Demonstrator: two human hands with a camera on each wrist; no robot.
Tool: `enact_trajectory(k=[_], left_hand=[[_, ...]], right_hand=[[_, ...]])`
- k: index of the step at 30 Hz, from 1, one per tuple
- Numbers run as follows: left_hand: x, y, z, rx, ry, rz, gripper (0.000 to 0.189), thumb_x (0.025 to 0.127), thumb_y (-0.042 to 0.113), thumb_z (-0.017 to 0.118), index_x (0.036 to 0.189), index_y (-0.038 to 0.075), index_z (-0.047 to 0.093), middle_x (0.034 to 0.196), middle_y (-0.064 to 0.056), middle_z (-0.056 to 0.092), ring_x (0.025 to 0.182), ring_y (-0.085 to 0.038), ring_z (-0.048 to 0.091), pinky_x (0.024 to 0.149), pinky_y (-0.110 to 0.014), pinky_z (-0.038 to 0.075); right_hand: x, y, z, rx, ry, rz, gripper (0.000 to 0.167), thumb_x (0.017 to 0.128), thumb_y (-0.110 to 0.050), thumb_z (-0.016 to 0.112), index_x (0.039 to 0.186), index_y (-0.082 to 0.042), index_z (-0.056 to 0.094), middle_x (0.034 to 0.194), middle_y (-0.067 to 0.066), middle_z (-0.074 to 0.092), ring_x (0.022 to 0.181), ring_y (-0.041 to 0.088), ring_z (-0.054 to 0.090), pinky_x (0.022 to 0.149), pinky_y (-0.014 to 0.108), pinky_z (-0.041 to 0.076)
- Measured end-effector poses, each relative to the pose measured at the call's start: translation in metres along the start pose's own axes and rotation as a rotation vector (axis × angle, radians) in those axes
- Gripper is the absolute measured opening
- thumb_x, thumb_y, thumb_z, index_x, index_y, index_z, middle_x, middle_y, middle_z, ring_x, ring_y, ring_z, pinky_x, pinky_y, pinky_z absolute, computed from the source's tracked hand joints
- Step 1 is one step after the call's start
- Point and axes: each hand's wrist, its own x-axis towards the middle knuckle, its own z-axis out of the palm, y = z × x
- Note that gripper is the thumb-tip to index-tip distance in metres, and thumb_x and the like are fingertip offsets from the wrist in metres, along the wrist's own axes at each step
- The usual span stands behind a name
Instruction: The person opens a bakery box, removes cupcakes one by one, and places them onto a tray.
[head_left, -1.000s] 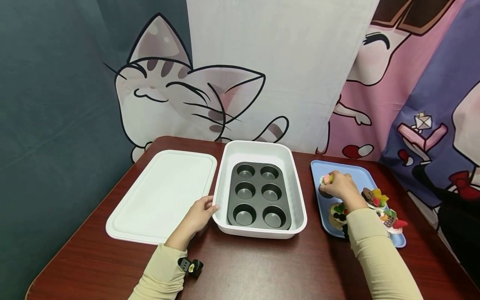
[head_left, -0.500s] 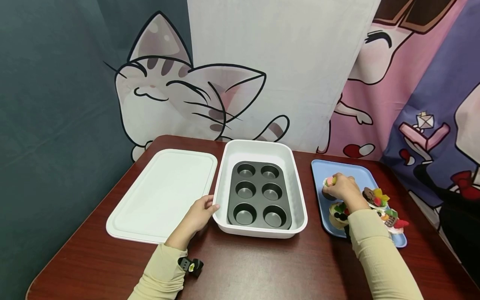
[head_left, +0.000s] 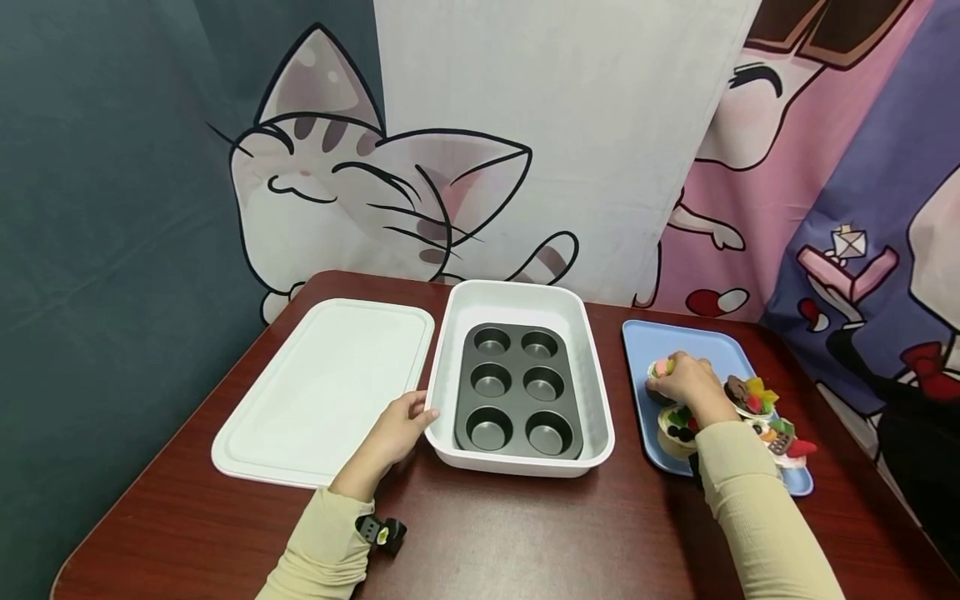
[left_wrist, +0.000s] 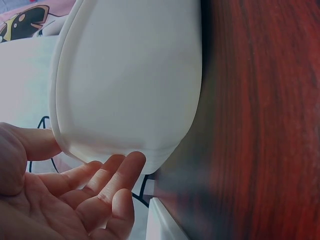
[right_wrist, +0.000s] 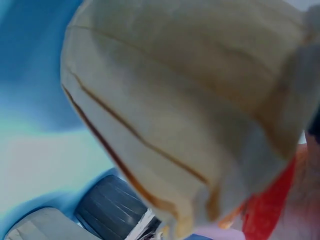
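Observation:
My left hand (head_left: 395,427) grips the left rim of a white rectangular tub (head_left: 604,425), near its front corner. In the left wrist view, the thumb is at the rim and the fingers (left_wrist: 125,175) lie along the outer wall. Inside the tub lies a dark grey muffin tin (head_left: 517,392), its cups bare. On the right, my right hand (head_left: 686,382) pinches a toy cupcake (head_left: 660,369) with a dark base and pink and green topping, low over a blue tray (head_left: 647,332). A cream-based cupcake (head_left: 677,433) stands just in front of it and fills most of the right wrist view.
More decorated toy cakes crowd the tray's right side: one with a yellow topping (head_left: 750,396) and one with a strawberry (head_left: 783,442). A white board or lid (head_left: 330,392) lies left of the tub on the brown table (head_left: 480,533). A printed curtain (head_left: 525,100) hangs behind.
My right hand has shifted the dark-based cupcake slightly right and nearer on the blue tray, towards the cream-based one. My left hand stays on the tub rim.

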Motion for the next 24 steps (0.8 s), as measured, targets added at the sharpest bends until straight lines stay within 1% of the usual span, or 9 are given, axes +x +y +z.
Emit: enact_trajectory(k=[4, 8, 11, 14, 16, 21, 24], left_hand=[[0.000, 0.000, 0.000, 0.003, 0.001, -0.003, 0.038, 0.086, 0.006, 0.053, 0.118, -0.011, 0.044, 0.107, -0.024, 0.055, 0.099, -0.030, 0.052, 0.084, -0.040, 0.041], [0.000, 0.000, 0.000, -0.002, 0.002, 0.011, 0.037, 0.085, 0.005, 0.052, 0.118, -0.012, 0.044, 0.107, -0.026, 0.054, 0.099, -0.031, 0.052, 0.084, -0.040, 0.041], [0.000, -0.001, -0.001, 0.003, 0.000, 0.020, 0.037, 0.085, 0.004, 0.052, 0.117, -0.013, 0.044, 0.106, -0.026, 0.054, 0.098, -0.031, 0.053, 0.083, -0.041, 0.041], [-0.001, -0.001, -0.001, 0.000, 0.001, 0.018, 0.037, 0.085, 0.005, 0.052, 0.117, -0.012, 0.045, 0.106, -0.026, 0.055, 0.098, -0.031, 0.053, 0.084, -0.040, 0.041], [-0.001, -0.001, -0.001, 0.002, 0.002, 0.020, 0.037, 0.085, 0.004, 0.052, 0.117, -0.012, 0.045, 0.106, -0.026, 0.055, 0.098, -0.031, 0.053, 0.084, -0.041, 0.041], [-0.001, -0.001, -0.001, -0.008, 0.005, 0.014, 0.037, 0.085, 0.004, 0.052, 0.118, -0.012, 0.044, 0.106, -0.025, 0.055, 0.098, -0.031, 0.052, 0.084, -0.041, 0.041], [-0.002, -0.001, -0.001, -0.010, 0.007, 0.019, 0.037, 0.086, 0.004, 0.052, 0.117, -0.013, 0.044, 0.106, -0.026, 0.055, 0.098, -0.031, 0.052, 0.084, -0.041, 0.041]], right_hand=[[0.000, 0.001, 0.001, 0.002, -0.002, 0.008, 0.067, 0.073, -0.037, 0.062, 0.116, 0.009, 0.039, 0.097, 0.032, 0.041, 0.091, 0.042, 0.036, 0.076, 0.058, 0.031], [0.001, 0.001, 0.000, 0.009, -0.003, 0.019, 0.068, 0.073, -0.037, 0.062, 0.116, 0.009, 0.039, 0.098, 0.032, 0.040, 0.091, 0.042, 0.035, 0.077, 0.058, 0.031], [0.000, 0.002, 0.000, 0.011, -0.005, 0.027, 0.070, 0.073, -0.037, 0.063, 0.118, 0.010, 0.037, 0.099, 0.033, 0.039, 0.092, 0.043, 0.035, 0.077, 0.058, 0.030], [-0.001, 0.001, 0.001, 0.009, 0.000, 0.032, 0.076, 0.073, -0.038, 0.062, 0.122, 0.012, 0.033, 0.104, 0.036, 0.037, 0.095, 0.045, 0.035, 0.081, 0.059, 0.029], [-0.002, -0.001, 0.000, 0.010, 0.026, 0.024, 0.078, 0.073, -0.039, 0.062, 0.124, 0.012, 0.031, 0.107, 0.038, 0.034, 0.097, 0.048, 0.034, 0.082, 0.060, 0.028], [-0.005, -0.007, -0.005, 0.017, 0.153, -0.021, 0.075, 0.075, -0.040, 0.061, 0.124, 0.009, 0.033, 0.110, 0.038, 0.032, 0.098, 0.051, 0.033, 0.082, 0.060, 0.027], [-0.006, -0.012, -0.008, 0.011, 0.181, -0.029, 0.074, 0.075, -0.040, 0.061, 0.124, 0.009, 0.034, 0.111, 0.037, 0.032, 0.098, 0.050, 0.033, 0.081, 0.060, 0.029]])
